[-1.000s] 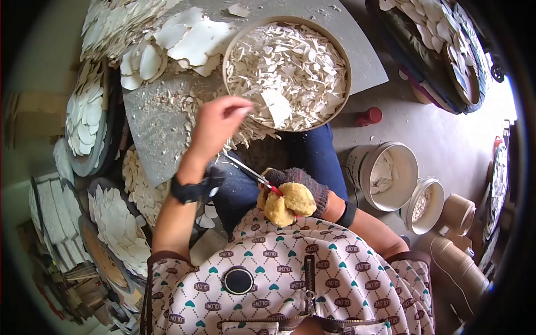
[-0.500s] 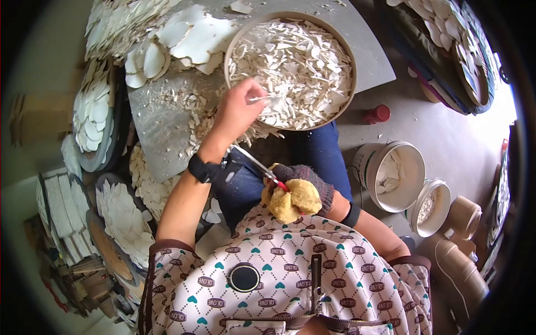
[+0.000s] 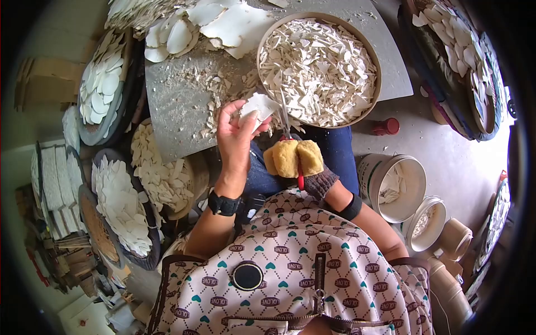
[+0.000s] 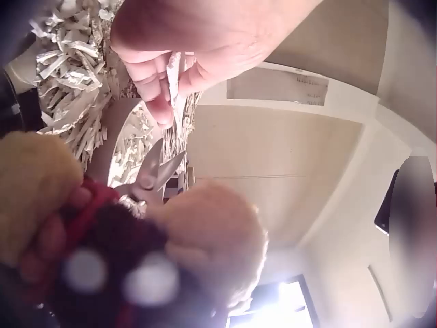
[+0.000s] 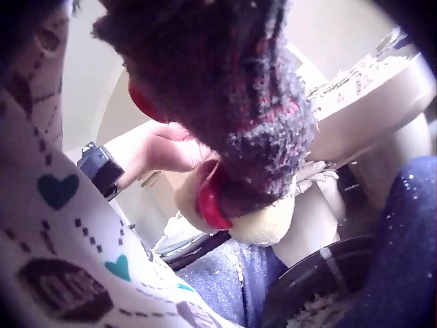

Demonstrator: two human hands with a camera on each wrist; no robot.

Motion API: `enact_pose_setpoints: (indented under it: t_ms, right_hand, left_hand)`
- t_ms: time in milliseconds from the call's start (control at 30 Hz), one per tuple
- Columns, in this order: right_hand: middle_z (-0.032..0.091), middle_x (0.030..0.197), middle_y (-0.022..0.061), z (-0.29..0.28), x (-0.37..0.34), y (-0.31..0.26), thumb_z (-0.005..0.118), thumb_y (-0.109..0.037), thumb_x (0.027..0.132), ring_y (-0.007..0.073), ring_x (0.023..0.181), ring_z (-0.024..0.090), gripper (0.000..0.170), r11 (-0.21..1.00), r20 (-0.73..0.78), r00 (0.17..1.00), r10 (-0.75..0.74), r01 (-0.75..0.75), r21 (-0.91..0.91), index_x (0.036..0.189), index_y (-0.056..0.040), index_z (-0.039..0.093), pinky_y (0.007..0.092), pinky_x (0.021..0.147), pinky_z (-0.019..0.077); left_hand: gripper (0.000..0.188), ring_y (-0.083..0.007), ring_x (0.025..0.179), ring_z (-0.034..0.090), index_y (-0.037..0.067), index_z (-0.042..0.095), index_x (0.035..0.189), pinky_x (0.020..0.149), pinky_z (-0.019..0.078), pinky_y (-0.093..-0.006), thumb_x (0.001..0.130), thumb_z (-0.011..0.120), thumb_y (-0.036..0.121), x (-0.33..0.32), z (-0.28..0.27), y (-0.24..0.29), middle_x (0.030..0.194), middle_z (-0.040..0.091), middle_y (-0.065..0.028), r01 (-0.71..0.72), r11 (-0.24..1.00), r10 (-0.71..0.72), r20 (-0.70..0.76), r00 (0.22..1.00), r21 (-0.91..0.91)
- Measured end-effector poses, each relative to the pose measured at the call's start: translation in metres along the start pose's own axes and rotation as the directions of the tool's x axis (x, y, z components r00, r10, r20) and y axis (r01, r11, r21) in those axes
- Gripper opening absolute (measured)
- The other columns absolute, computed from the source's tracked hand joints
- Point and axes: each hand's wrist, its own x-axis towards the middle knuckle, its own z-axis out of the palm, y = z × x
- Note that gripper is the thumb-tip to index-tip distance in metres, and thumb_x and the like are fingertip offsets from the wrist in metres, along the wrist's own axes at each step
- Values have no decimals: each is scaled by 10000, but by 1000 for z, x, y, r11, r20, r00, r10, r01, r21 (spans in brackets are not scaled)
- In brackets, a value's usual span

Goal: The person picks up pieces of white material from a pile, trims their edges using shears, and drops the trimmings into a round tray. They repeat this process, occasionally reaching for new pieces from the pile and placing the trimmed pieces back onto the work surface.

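Note:
My bare left hand [image 3: 235, 137] pinches a flat white piece [image 3: 259, 109] between thumb and fingers; in the left wrist view that hand [image 4: 205, 34] hangs above the snips. My right hand [image 3: 321, 183], in a dark knitted glove, grips red-handled snips [image 3: 286, 120] with yellow padding [image 3: 283, 158] around the handles. The blades point away from my body, just right of the white piece. The left wrist view shows the blades [image 4: 151, 171] spread apart. In the right wrist view, the gloved hand [image 5: 239, 96] wraps the red handle [image 5: 213, 205].
A round tray [image 3: 379, 84] heaped with white chips stands on the grey table [image 3: 167, 131], beside larger flat pieces [image 3: 237, 25] and loose scraps. Two buckets [image 3: 420, 178] [image 3: 444, 215] and a red object [image 3: 386, 127] are on the right; filled baskets [image 3: 120, 206] stand left.
My left hand has come back from the tray's near edge towards my body, now with the white piece. The snips have swung from pointing up-left to nearly straight away from me.

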Motion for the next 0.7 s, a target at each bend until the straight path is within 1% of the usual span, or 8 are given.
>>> enact_pose_setpoints:
  t_ms: [133,200,233,267,367,567,600,700]
  right_hand:
    - [554,1100,121,-3,1,-5,525,-109,880,198,1016,555,277,981,55,998,-36,45,-189,1123,16,483,325,894,456]
    - [544,1125,124,1,-2,-10,504,-125,893,196,1023,551,294,989,25,999,40,-43,140,1144,23,463,324,896,455]
    - [550,1116,118,2,-5,-15,507,-130,893,190,1011,556,295,927,26,1000,8,2,-374,1142,22,465,320,888,459]
    - [555,1107,112,2,-7,-22,509,-134,893,183,999,561,295,616,34,999,-15,36,-787,1140,21,467,316,880,464]
    - [582,1035,74,-5,-14,-28,553,-121,871,151,933,579,260,238,56,993,-100,79,-968,1097,-6,495,287,840,479]
    - [587,1012,43,14,-25,-42,600,-96,841,118,924,572,248,717,-147,988,-49,-68,-693,1065,-38,512,263,828,475]
    - [604,953,73,16,-25,-45,610,-163,829,149,872,584,234,513,-104,989,-101,-38,-857,1018,-38,551,280,784,479]
    - [581,1014,72,11,-22,-37,576,-130,854,146,918,569,242,889,-105,984,-147,85,-450,1065,-29,514,273,827,473]
  left_hand:
    - [285,-199,775,642,8,446,1123,661,542,-272,852,535,20,0,9,-9,950,621,-133,-68,998,68,47,997,7]
    - [276,-193,760,643,2,464,1120,652,545,-269,853,534,21,5,12,-9,945,624,-130,-43,998,40,57,998,48]
    - [273,-191,752,644,-1,473,1118,648,547,-268,854,534,22,8,14,-10,942,625,-128,-27,997,23,63,998,70]
    - [261,-190,743,646,-4,498,1114,638,546,-261,857,529,26,12,14,-12,951,626,-128,-22,995,14,81,997,97]
    - [299,-201,755,648,-9,500,1148,639,547,-253,850,524,17,23,17,-10,971,623,-136,71,991,-86,129,988,117]
    - [306,-227,754,649,-15,468,1145,630,546,-253,847,526,23,38,18,-7,1006,606,-160,157,971,-199,244,949,179]
    - [301,-227,750,649,-15,461,1140,628,546,-254,849,525,26,39,20,-7,1005,605,-160,153,970,-199,258,945,189]
    - [277,-218,738,648,-4,452,1121,626,546,-256,854,521,33,39,23,-4,993,602,-152,193,944,-284,360,889,269]
